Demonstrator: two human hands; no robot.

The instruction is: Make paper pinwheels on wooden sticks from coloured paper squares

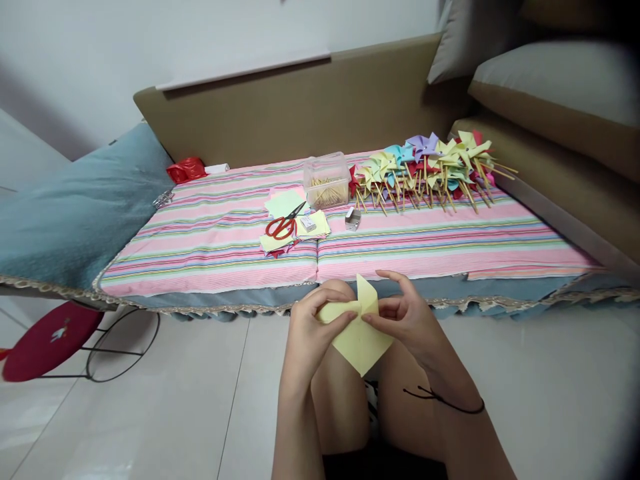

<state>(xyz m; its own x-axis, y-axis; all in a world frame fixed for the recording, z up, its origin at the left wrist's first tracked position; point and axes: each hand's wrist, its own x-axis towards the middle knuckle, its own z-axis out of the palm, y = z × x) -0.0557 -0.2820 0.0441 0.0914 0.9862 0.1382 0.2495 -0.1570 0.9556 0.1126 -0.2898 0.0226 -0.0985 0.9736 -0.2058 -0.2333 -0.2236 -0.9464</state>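
Observation:
Above my knees I hold a piece of yellow paper, partly folded, with one pointed flap standing up at the top and a corner pointing down. My left hand pinches its left side between thumb and fingers, the thumb near the paper's centre. On the right side, my right hand pinches the paper close to the centre too, its index finger raised. On the sofa seat ahead lie red-handled scissors over a stack of coloured paper. Finished paper pinwheels on sticks are piled at the right.
A clear plastic box of thin sticks stands behind the paper stack. Near it are a small open box and another small box. A red plastic bag lies far left; a red stool stands on the floor.

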